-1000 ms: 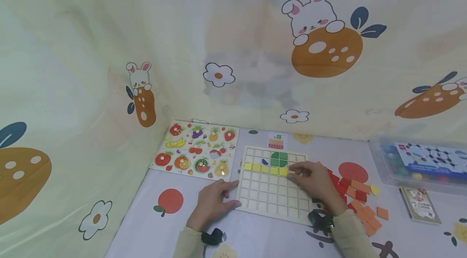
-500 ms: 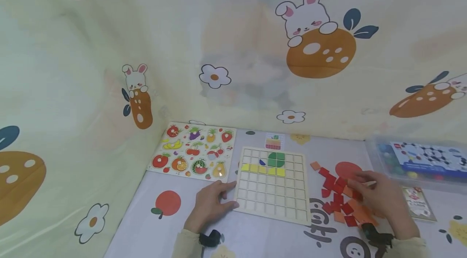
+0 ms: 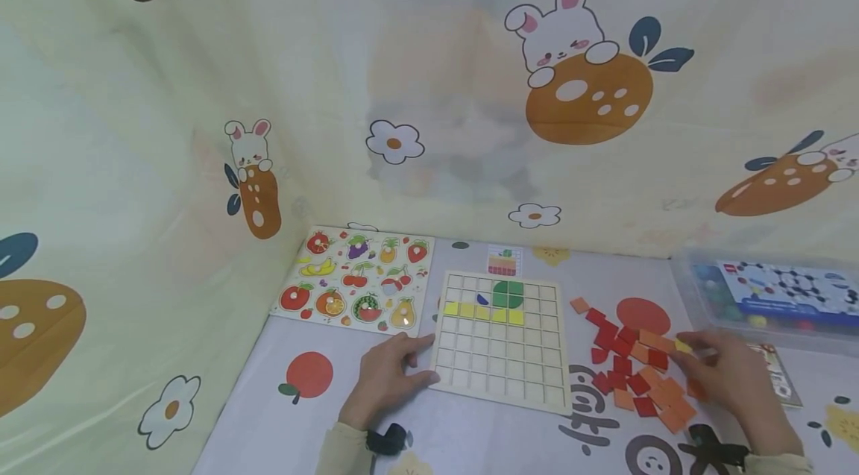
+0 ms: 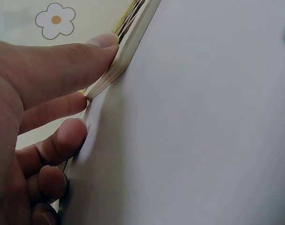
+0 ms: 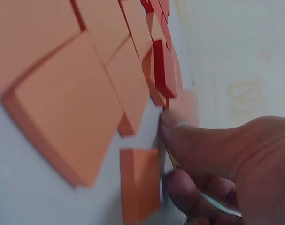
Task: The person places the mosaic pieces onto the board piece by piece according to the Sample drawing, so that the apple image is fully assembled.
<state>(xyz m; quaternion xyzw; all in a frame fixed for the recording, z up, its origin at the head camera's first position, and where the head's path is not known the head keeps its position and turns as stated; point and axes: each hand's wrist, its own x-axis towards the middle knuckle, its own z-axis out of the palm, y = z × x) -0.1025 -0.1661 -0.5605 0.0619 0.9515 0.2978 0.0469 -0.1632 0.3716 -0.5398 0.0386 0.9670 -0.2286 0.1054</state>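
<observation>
A pale square grid board (image 3: 470, 359) lies in front of me in the head view. In its upper part sit a row of yellow tiles (image 3: 482, 312), green pieces (image 3: 508, 294) forming a rounded shape and a small blue piece (image 3: 482, 299). My left hand (image 3: 389, 374) rests thumb and fingertips, spread apart, against the board's left edge; the left wrist view shows the thumb on that edge (image 4: 126, 51). Off the board's right side, my right hand (image 3: 728, 370) pinches a yellow tile (image 3: 682, 346), mostly hidden by thumb and finger in the right wrist view.
Red tiles (image 3: 606, 335) and orange tiles (image 3: 666, 391) lie loosely heaped between board and right hand. A fruit puzzle (image 3: 356, 277) lies at back left, a small picture card (image 3: 505, 262) behind the board. A plastic box (image 3: 778, 296) and a small pack (image 3: 781, 378) are at right.
My right hand has left the yellow row on the board, travelled right over the red and orange tiles, and reached the loose yellow tile. The left hand keeps its place at the board.
</observation>
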